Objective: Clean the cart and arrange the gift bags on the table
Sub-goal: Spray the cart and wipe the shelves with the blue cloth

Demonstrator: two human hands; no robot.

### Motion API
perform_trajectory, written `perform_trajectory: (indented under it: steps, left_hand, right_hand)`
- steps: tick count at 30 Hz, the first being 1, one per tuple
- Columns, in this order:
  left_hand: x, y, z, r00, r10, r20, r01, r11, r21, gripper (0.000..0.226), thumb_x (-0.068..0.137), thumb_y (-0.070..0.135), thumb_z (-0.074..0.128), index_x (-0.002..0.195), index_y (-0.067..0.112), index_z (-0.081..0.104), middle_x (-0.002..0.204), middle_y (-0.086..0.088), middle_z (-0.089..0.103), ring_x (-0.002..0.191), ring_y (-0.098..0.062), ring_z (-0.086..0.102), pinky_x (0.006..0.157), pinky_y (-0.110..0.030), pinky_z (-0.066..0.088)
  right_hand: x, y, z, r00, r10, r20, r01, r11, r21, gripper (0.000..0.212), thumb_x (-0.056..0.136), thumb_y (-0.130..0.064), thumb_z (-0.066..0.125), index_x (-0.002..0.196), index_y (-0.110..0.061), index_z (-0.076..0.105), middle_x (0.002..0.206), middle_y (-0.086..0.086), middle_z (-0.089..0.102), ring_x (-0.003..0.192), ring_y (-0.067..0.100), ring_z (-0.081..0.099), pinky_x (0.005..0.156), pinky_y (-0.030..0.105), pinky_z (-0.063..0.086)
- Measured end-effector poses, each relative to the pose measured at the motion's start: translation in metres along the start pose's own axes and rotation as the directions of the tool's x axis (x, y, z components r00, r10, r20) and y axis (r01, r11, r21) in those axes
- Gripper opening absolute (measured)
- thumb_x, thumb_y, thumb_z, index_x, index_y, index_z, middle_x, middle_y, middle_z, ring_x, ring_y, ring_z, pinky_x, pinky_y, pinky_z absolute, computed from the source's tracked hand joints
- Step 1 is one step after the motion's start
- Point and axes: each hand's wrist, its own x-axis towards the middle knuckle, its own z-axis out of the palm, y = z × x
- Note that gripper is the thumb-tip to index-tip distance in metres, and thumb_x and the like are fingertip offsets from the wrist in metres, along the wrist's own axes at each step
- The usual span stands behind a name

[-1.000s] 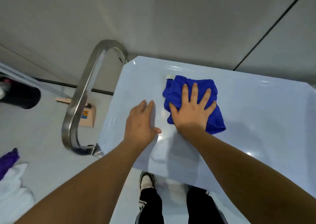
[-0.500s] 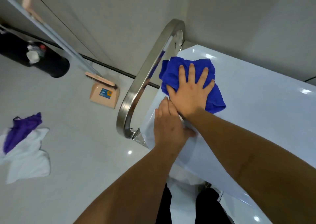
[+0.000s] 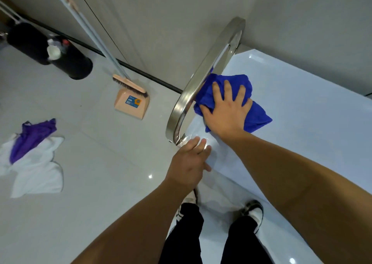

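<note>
A pale blue cart top [image 3: 302, 110] fills the right of the view, with a curved steel handle [image 3: 203, 78] at its left end. My right hand [image 3: 227, 110] presses flat, fingers spread, on a crumpled blue cloth [image 3: 255, 112] lying on the cart top right beside the handle. My left hand [image 3: 189, 163] rests with straight fingers on the cart's near left corner, just below the handle's foot. No gift bags are in view.
On the tiled floor to the left lie a purple and white cloth heap [image 3: 32, 155], a peach dustpan [image 3: 131, 104] with a brush and long pole, and a black bin [image 3: 50, 50]. A grey wall runs behind the cart. My shoes [image 3: 253, 213] stand below the cart's edge.
My right hand has pushed the blue cloth leftward across the cart top to the handle end. My left hand slid to the near corner. The view swung left, showing more floor.
</note>
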Motion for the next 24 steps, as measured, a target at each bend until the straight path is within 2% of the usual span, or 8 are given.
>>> perform_trajectory:
  steps: [3, 4, 6, 9, 12, 16, 20, 24]
  left_hand:
    - [-0.003, 0.0, -0.009, 0.993, -0.1, 0.063, 0.104, 0.993, -0.063, 0.017, 0.078, 0.027, 0.081, 0.095, 0.028, 0.081, 0.102, 0.01, 0.065, 0.091, -0.007, 0.058, 0.073, 0.0, 0.032]
    - [-0.004, 0.0, -0.012, 0.992, -0.114, 0.057, 0.119, 0.989, -0.086, 0.008, 0.079, 0.026, 0.077, 0.086, 0.029, 0.081, 0.095, 0.012, 0.062, 0.084, -0.002, 0.051, 0.068, 0.0, 0.028]
    - [-0.002, 0.004, -0.013, 0.995, -0.095, 0.029, 0.098, 0.988, -0.121, 0.004, 0.073, 0.022, 0.08, 0.072, 0.026, 0.079, 0.083, 0.009, 0.067, 0.077, -0.005, 0.053, 0.063, -0.009, 0.037]
    - [0.007, 0.016, -0.019, 0.984, -0.102, 0.147, 0.101, 0.995, 0.017, 0.02, 0.066, 0.022, 0.091, 0.067, 0.018, 0.071, 0.07, 0.003, 0.069, 0.075, -0.02, 0.063, 0.061, -0.024, 0.045]
    - [0.016, 0.029, -0.028, 0.962, -0.144, 0.232, 0.117, 0.985, 0.126, 0.025, 0.08, 0.039, 0.081, 0.085, 0.018, 0.069, 0.087, 0.003, 0.069, 0.091, -0.021, 0.059, 0.077, -0.032, 0.048]
    - [0.017, 0.058, -0.021, 0.955, -0.116, 0.274, 0.067, 0.981, 0.183, 0.048, 0.072, 0.046, 0.086, 0.107, 0.015, 0.072, 0.109, -0.006, 0.067, 0.104, -0.029, 0.058, 0.084, -0.039, 0.05]
    - [0.037, 0.126, 0.004, 0.938, 0.015, 0.345, -0.08, 0.981, 0.174, 0.061, 0.065, 0.046, 0.09, 0.114, 0.014, 0.069, 0.119, -0.007, 0.062, 0.111, -0.03, 0.055, 0.091, -0.041, 0.047]
    - [0.059, 0.21, 0.032, 0.875, 0.196, 0.443, -0.26, 0.962, 0.088, 0.073, 0.066, 0.05, 0.087, 0.125, 0.015, 0.06, 0.126, -0.003, 0.052, 0.115, -0.025, 0.047, 0.1, -0.039, 0.043]
  right_hand:
    - [-0.034, -0.022, 0.013, 0.996, -0.093, 0.004, 0.093, 0.996, 0.002, 0.073, 0.096, -0.067, 0.032, 0.159, -0.035, 0.014, 0.169, 0.001, 0.008, 0.152, 0.043, 0.002, 0.116, 0.066, 0.013]
    - [-0.042, -0.024, 0.016, 0.993, -0.117, -0.001, 0.117, 0.993, 0.007, 0.072, 0.095, -0.067, 0.033, 0.158, -0.036, 0.017, 0.169, 0.0, 0.01, 0.152, 0.042, 0.003, 0.116, 0.065, 0.014]
    - [-0.048, -0.017, 0.018, 0.989, -0.144, -0.016, 0.144, 0.989, 0.021, 0.071, 0.095, -0.066, 0.036, 0.157, -0.035, 0.021, 0.168, -0.001, 0.015, 0.152, 0.04, 0.006, 0.116, 0.063, 0.017]
    - [-0.049, 0.001, 0.016, 0.985, -0.173, -0.01, 0.173, 0.985, 0.027, 0.071, 0.095, -0.066, 0.04, 0.156, -0.034, 0.025, 0.167, -0.001, 0.019, 0.153, 0.038, 0.009, 0.118, 0.061, 0.017]
    - [-0.061, 0.024, 0.018, 0.993, -0.116, -0.019, 0.117, 0.992, 0.043, 0.069, 0.096, -0.064, 0.038, 0.157, -0.033, 0.024, 0.167, 0.0, 0.018, 0.153, 0.037, 0.008, 0.119, 0.061, 0.016]
    - [-0.086, 0.078, 0.019, 0.999, -0.023, -0.033, 0.026, 0.997, 0.066, 0.071, 0.096, -0.066, 0.036, 0.158, -0.031, 0.022, 0.168, 0.001, 0.015, 0.154, 0.037, 0.006, 0.119, 0.061, 0.015]
    - [-0.11, 0.152, 0.015, 0.995, 0.088, -0.046, -0.083, 0.992, 0.094, 0.072, 0.095, -0.068, 0.035, 0.157, -0.032, 0.026, 0.167, 0.0, 0.018, 0.153, 0.038, 0.009, 0.118, 0.061, 0.017]
    - [-0.141, 0.237, 0.009, 0.973, 0.221, -0.067, -0.211, 0.969, 0.132, 0.072, 0.095, -0.068, 0.035, 0.156, -0.032, 0.027, 0.167, 0.0, 0.02, 0.153, 0.037, 0.01, 0.118, 0.061, 0.017]
